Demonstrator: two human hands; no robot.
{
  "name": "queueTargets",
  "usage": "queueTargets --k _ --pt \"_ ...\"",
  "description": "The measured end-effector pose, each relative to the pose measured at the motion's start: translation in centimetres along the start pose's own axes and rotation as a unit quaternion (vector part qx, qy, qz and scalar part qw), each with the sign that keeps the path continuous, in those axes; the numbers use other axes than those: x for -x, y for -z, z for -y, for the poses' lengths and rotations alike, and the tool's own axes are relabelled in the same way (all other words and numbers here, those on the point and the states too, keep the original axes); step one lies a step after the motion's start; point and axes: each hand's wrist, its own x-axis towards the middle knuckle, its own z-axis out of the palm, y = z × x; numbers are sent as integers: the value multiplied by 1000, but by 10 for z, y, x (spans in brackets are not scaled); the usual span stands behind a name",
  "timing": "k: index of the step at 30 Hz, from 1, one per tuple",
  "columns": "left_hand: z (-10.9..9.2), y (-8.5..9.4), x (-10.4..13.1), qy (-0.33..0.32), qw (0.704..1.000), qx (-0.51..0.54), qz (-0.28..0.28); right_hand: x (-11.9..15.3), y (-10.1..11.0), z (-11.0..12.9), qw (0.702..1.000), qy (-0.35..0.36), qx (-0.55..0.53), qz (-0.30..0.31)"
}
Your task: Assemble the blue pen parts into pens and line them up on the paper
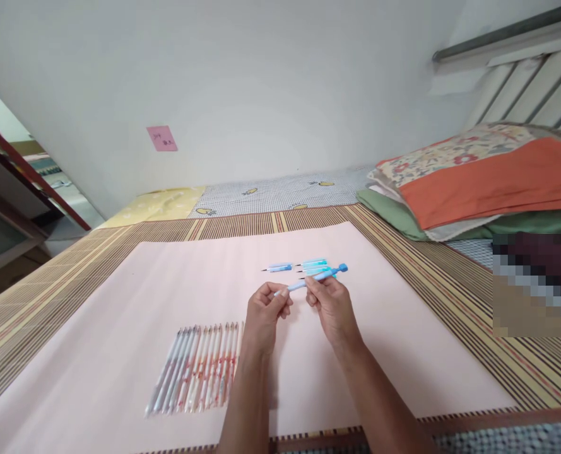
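A slim blue pen (296, 285) with a darker blue top is held above the pink sheet, tilted up to the right. My left hand (269, 306) pinches its lower left end. My right hand (329, 302) grips it nearer the blue top, fingers closed. Just beyond my hands lie several short turquoise pieces (314, 262) with dark tips, partly hidden by the pen. Left of them is a blue piece (280, 267) with a thin dark tip. Nearer me, left of my left forearm, a row of several pens (192, 369) with grey, white and red patterns lies side by side.
The pink sheet (133, 315) covers much of a striped bamboo mat (450, 302). Folded orange, floral and green bedding (479, 183) is at the right. A wall with a pink note (162, 138) stands behind the mat.
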Motion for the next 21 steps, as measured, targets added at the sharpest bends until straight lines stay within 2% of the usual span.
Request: queueTargets --k 5,10,15,18,21 --pt "-3 -5 1 -55 998 -14 -19 0 -3 -2 997 -42 -71 9" --pt "1 -9 1 10 1000 10 -7 1 -2 -4 999 -23 -34 10" --pt "4 -7 0 56 996 53 -33 1 6 4 994 -36 -36 94" --pt "4 -6 0 70 995 62 -37 0 10 5 994 -29 -13 106" --pt "3 -6 1 45 997 58 -16 0 9 2 996 -23 -2 81"
